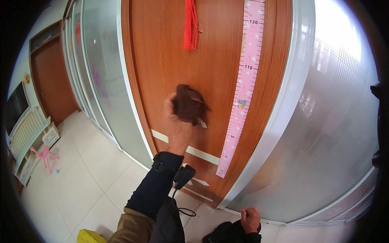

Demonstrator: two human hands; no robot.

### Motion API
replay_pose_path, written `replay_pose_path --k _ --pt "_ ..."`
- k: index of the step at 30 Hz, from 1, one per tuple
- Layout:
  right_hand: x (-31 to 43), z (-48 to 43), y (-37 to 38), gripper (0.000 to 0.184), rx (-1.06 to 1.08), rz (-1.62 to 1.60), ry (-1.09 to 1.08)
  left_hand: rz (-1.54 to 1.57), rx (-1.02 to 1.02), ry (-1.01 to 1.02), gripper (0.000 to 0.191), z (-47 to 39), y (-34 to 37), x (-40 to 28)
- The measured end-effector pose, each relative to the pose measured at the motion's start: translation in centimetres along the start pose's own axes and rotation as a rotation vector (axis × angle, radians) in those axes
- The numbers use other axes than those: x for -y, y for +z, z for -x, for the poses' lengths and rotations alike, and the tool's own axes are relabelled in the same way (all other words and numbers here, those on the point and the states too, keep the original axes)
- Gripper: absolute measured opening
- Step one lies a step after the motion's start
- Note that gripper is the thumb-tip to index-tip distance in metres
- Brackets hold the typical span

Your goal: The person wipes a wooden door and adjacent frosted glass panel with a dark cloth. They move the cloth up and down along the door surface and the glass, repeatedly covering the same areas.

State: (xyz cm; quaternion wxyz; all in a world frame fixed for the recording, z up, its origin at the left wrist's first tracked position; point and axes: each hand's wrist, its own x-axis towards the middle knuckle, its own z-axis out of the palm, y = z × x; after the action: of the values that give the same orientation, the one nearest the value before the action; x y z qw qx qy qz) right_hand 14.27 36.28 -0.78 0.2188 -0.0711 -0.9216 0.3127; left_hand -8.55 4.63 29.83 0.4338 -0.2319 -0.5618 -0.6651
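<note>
My left hand (177,133) grips a dark brown cloth (189,106) and holds it against the wooden panel (182,70) in front of me. The cloth is bunched up and slightly blurred, and a small pale tag sticks out at its lower right. A red tassel (190,27) hangs above it on the panel. To the right of the cloth, a pink height chart (248,67) with numbers and stars runs down the wood. Low at the right, my right hand (251,219) is loosely curled beside my leg, with nothing visible in it.
Frosted glass panels in white frames stand left (106,76) and right (291,145) of the wood. Pale strips (203,155) cross the lower panel. A black device with a cable (184,176) is at my left wrist. A pink stool (45,155) and yellow object (89,237) stand on the tiles.
</note>
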Motion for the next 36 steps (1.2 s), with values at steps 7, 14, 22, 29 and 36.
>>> replay_pose_path --k 7,14,22,29,36 --pt "-0.6 0.3 0.1 0.013 -0.013 0.035 -0.018 -0.498 0.141 0.451 0.041 0.4 3.5 -2.1" --pt "-0.8 0.6 -0.4 0.012 -0.023 0.011 -0.017 -0.526 0.181 0.613 0.041 -3.4 1.9 -1.2" --pt "-0.5 0.6 -1.1 0.013 0.012 0.007 0.029 -0.621 -0.012 0.618 0.035 -9.8 3.2 -3.8" --pt "-1.0 0.5 -0.6 0.015 -0.02 0.019 -0.042 -0.612 0.018 0.788 0.037 -12.9 3.4 -4.7" --pt "-0.9 0.5 -1.0 0.016 0.045 0.029 -0.025 -0.688 0.055 0.792 0.038 -12.6 3.4 -5.1"
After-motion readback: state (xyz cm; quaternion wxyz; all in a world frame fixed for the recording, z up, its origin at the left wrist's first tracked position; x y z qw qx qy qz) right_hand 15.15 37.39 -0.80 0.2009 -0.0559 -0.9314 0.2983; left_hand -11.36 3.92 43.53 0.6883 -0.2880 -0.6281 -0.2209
